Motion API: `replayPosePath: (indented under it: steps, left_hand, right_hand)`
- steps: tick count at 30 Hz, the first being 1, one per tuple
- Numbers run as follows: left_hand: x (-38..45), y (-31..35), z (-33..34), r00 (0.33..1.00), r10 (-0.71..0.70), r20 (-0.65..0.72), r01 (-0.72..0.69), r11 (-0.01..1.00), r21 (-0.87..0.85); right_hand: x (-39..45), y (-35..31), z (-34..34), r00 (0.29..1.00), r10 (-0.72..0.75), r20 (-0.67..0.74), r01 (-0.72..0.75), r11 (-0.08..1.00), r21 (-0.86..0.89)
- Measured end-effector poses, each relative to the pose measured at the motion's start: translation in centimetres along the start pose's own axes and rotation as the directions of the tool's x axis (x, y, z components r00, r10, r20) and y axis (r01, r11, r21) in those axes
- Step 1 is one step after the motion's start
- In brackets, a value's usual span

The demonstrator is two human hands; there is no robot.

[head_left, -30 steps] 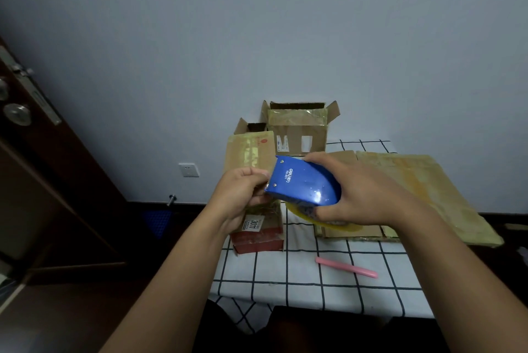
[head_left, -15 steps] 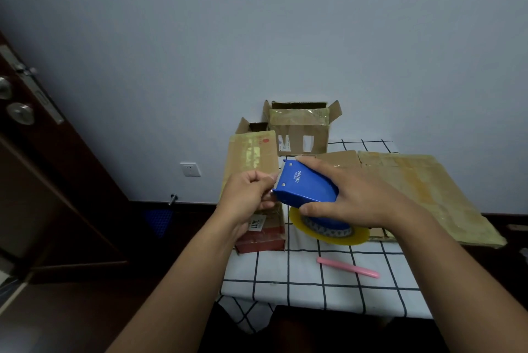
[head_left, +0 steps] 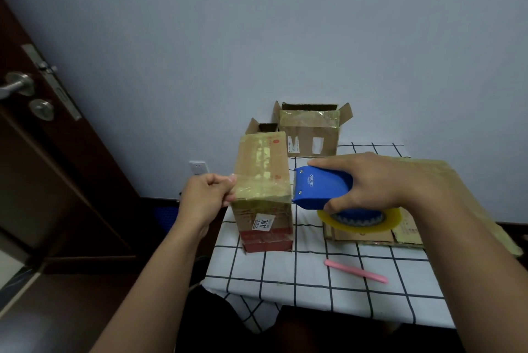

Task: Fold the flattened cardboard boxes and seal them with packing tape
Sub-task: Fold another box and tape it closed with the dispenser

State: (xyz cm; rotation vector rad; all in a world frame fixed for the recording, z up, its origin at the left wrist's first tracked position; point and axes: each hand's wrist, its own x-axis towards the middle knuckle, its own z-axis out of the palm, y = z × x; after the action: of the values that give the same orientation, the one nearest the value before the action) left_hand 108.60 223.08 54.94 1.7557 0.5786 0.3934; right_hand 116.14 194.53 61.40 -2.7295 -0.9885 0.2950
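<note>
The left hand (head_left: 204, 198) pinches the end of a clear tape strip (head_left: 263, 185) stretched across the top of a closed box (head_left: 264, 198). The right hand (head_left: 368, 181) grips a blue dispenser (head_left: 321, 188) just right of the box, its yellowish roll (head_left: 360, 219) hanging below. Flattened cardboard (head_left: 457, 195), a pink stick (head_left: 355, 270) and two open boxes (head_left: 310, 132) lie on the checked surface (head_left: 314, 289).

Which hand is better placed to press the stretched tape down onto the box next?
Left. The left hand pinches the tape's free end at the box's left edge, so it can probably lower and stick it there. The right hand grips the dispenser at the box's right edge.
</note>
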Motion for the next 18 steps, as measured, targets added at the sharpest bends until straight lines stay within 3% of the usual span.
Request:
replayPosePath:
  steps: [5,8,11,18]
  left_hand:
    - [-0.6,-1.5,-0.7,0.992,0.032,-0.124,-0.033,0.999,-0.005]
    - [-0.6,-1.8,-1.3,0.988,-0.003,-0.153,-0.012,0.995,-0.094]
    - [-0.4,-1.9,-1.4,0.992,-0.045,-0.121,0.028,0.990,-0.141]
    - [0.6,-2.9,-0.9,0.993,-0.103,-0.052,0.102,0.994,-0.031]
  right_hand:
    - [1.7,-1.3,-0.6,1.000,0.001,0.025,-0.001,1.000,0.015]
    - [2.4,-1.7,-0.6,1.000,-0.006,0.029,0.005,1.000,0.006]
    - [2.8,-1.7,-0.5,0.998,-0.012,0.054,0.012,1.000,0.002]
    - [4.3,-1.1,-0.6,0.992,0.008,0.127,-0.006,1.000,-0.017]
